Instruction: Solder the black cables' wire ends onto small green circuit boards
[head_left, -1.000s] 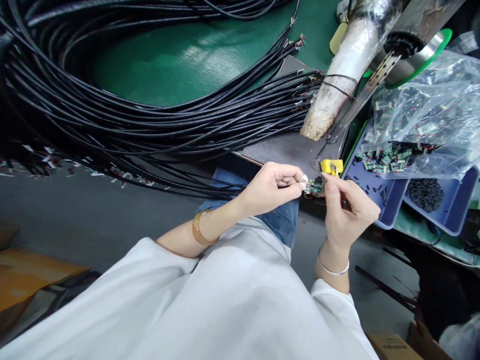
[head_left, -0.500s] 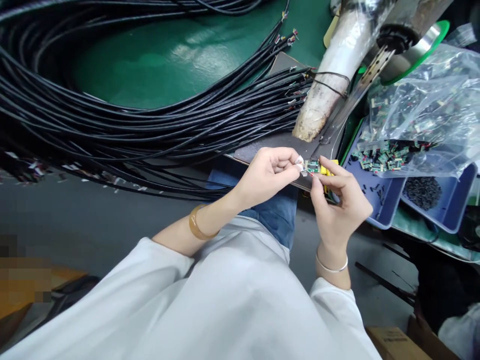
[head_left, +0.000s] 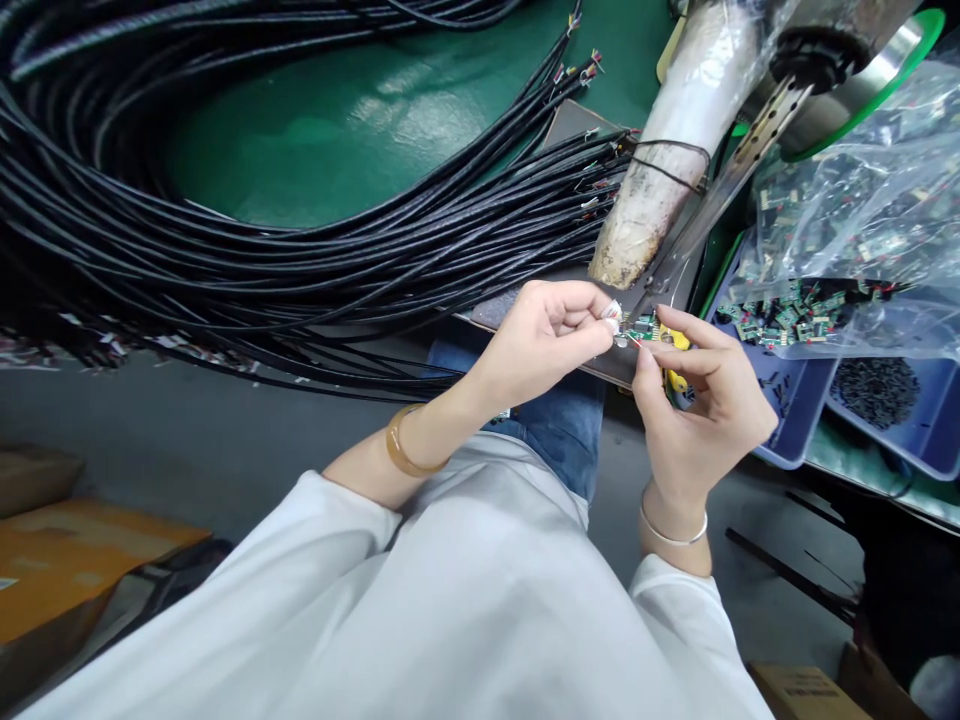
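My left hand (head_left: 559, 335) is closed in a pinch at the left end of a small green circuit board (head_left: 642, 326). White bits and thin wire ends (head_left: 613, 316) show at its fingertips; what exactly it grips is partly hidden. My right hand (head_left: 697, 400) is at the board's right end, its index fingertip beside the upper edge. Between its thumb and another finger it pinches a thin wire (head_left: 634, 342) with a reddish part. Behind those fingers is a yellow piece (head_left: 676, 338), mostly covered. Just above the board, a soldering iron (head_left: 701, 225) slants down with its tip close by.
Many black cables (head_left: 360, 245) with stripped ends lie across the green table (head_left: 292, 150). A wrapped, stained tube (head_left: 649, 190) reaches down over the work spot. At right are a solder reel (head_left: 892, 90), a plastic bag of circuit boards (head_left: 862, 220) and blue trays (head_left: 937, 400) of small black parts.
The whole view has shifted slightly, so most things sit a little further right. Both hands stay at the circuit board, and the right fingers have moved a little around its end.
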